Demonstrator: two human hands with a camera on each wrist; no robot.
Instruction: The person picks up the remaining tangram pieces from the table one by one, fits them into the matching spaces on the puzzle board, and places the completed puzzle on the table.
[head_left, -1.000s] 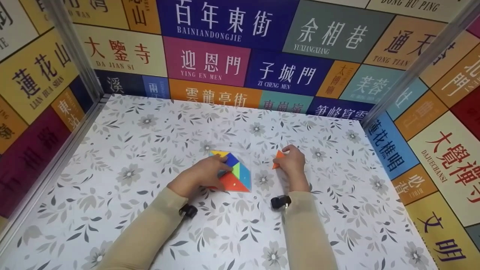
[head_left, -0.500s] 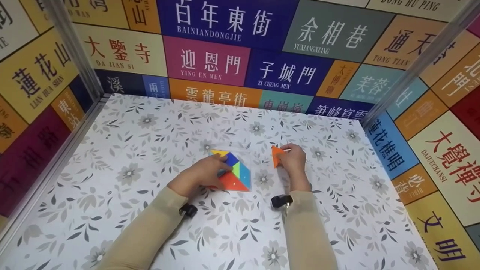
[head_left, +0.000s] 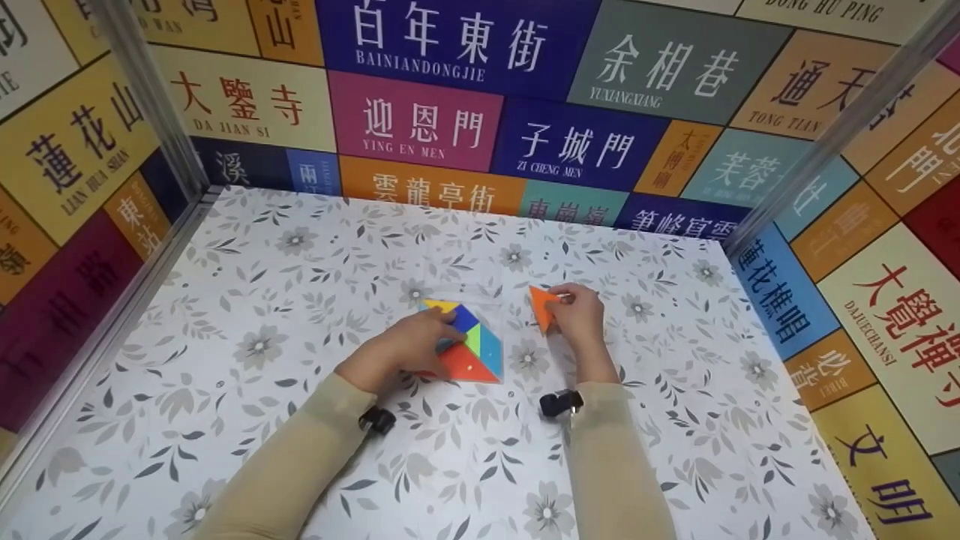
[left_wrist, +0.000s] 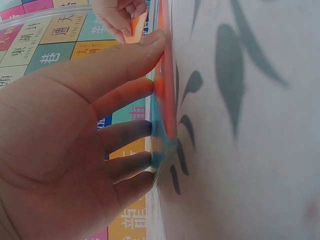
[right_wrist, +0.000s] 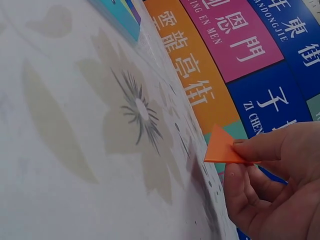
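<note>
My right hand (head_left: 583, 316) pinches an orange triangular tangram piece (head_left: 541, 306) between thumb and fingertips, raised off the table and tilted. The right wrist view shows this orange triangle (right_wrist: 220, 148) apart from the tabletop. My left hand (head_left: 405, 341) rests its fingertips on a group of flat tangram pieces lying together. In the left wrist view, its fingers (left_wrist: 127, 135) are stretched out against them. Among these pieces are a red one (head_left: 474, 370), a light blue one (head_left: 491, 352), a blue one (head_left: 468, 321), a green one (head_left: 473, 342) and a yellow one (head_left: 441, 305). My left hand hides part of the group.
The pieces lie on a white table (head_left: 300, 435) with a grey floral print. Behind it stands a wall (head_left: 416, 124) of coloured panels with Chinese lettering. Clear edge strips (head_left: 161, 112) run up the corners. Each wrist wears a black camera mount (head_left: 560, 404).
My right hand has turned the orange triangle and moved it slightly left towards the other pieces, and more of it shows. My left hand has stayed in place.
</note>
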